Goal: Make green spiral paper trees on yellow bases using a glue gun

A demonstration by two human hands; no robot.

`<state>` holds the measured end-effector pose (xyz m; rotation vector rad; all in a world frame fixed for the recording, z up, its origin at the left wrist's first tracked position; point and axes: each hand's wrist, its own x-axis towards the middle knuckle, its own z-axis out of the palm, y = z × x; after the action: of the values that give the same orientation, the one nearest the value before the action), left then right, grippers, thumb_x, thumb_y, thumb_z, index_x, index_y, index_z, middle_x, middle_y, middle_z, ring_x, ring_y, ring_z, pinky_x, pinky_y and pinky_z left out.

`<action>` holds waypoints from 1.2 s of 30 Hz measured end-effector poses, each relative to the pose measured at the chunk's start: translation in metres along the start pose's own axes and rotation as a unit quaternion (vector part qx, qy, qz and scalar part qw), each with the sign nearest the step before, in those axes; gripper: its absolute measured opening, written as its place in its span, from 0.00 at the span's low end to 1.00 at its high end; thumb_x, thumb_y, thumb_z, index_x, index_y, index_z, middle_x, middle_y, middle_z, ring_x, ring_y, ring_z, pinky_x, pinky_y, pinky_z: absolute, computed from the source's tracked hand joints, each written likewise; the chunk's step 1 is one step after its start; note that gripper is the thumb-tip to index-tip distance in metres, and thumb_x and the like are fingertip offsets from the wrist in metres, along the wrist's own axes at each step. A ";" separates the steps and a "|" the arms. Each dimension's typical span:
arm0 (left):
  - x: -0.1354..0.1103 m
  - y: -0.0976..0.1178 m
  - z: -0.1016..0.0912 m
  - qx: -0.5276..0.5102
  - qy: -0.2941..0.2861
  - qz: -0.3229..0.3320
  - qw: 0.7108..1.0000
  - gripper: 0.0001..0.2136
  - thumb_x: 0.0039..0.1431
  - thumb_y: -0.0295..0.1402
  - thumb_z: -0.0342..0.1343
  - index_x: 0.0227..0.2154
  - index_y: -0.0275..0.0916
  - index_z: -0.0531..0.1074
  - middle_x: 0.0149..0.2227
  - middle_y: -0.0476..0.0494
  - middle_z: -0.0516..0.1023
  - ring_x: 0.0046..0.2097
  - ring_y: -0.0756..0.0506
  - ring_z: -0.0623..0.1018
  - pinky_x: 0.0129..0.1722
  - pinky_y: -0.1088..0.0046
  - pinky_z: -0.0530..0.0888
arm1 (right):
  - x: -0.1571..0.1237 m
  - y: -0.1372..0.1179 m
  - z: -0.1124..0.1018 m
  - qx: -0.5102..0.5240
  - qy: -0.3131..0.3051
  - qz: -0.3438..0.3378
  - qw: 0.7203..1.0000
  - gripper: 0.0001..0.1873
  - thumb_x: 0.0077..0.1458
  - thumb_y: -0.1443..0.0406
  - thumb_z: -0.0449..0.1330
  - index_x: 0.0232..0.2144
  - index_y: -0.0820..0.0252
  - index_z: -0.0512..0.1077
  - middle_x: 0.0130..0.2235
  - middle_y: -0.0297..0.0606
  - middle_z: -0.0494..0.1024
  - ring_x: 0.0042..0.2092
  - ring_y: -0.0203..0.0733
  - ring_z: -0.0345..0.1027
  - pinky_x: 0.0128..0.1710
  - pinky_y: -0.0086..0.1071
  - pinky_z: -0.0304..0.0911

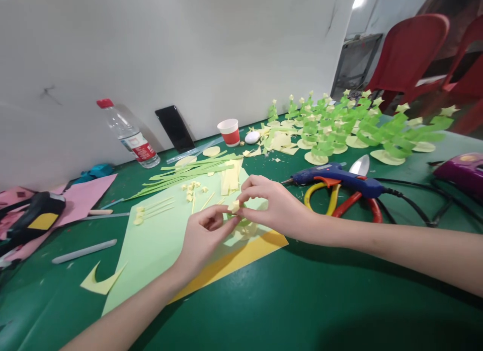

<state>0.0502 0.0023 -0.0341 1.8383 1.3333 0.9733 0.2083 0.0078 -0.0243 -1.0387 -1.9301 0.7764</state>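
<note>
A small pale-yellow paper star point(234, 206) is pinched between the fingertips of both hands. My left hand point(206, 230) holds it from the left, fingers curled and closed. From the right, my right hand point(266, 202) grips it with thumb and forefinger. Just beneath the fingers is a paper piece with a pale base point(246, 231), partly hidden by the hands. Both hands hover over a light green paper sheet point(162, 255), which overlaps a yellow-orange sheet point(230, 264). Left of the hands lie thin pale sticks with star tips point(153, 210) and several loose paper stars point(191, 187).
Green paper strips point(184, 172) lie behind the hands. A bottle point(132, 137), phone point(175, 129) and paper cup point(229, 133) stand along the wall. Rightward are a blue glue gun point(335, 180), scissors point(372, 205) and many green paper plants point(339, 122). A grey stick point(85, 251) lies left.
</note>
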 end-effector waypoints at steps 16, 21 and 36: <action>0.000 -0.005 0.000 0.008 0.004 0.041 0.999 0.04 0.47 0.32 0.54 0.21 0.40 0.66 0.21 0.53 0.55 0.24 0.50 0.59 0.22 0.74 0.59 | 0.000 -0.002 0.000 -0.006 -0.001 -0.002 1.000 0.05 0.45 0.74 0.57 0.22 0.61 0.67 0.31 0.33 0.64 0.35 0.33 0.59 0.36 0.29 0.56; 0.000 -0.006 -0.001 0.004 0.001 0.056 0.998 0.04 0.47 0.32 0.54 0.20 0.41 0.68 0.21 0.53 0.55 0.25 0.50 0.60 0.22 0.74 0.59 | 0.000 -0.001 0.000 -0.011 -0.005 -0.004 1.000 0.05 0.45 0.73 0.57 0.22 0.60 0.67 0.31 0.34 0.65 0.36 0.33 0.60 0.36 0.29 0.57; 0.002 -0.008 -0.001 -0.036 -0.004 0.030 0.999 0.09 0.45 0.33 0.55 0.16 0.41 0.60 0.22 0.52 0.55 0.25 0.49 0.61 0.23 0.71 0.60 | -0.002 -0.003 -0.105 -0.309 0.163 -0.060 0.935 0.08 0.50 0.67 0.52 0.28 0.57 0.72 0.34 0.37 0.74 0.35 0.38 0.66 0.36 0.34 0.62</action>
<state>0.0461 0.0061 -0.0396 1.8355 1.2282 1.0301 0.2976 0.0192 0.0293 -1.2991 -1.9530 -0.1002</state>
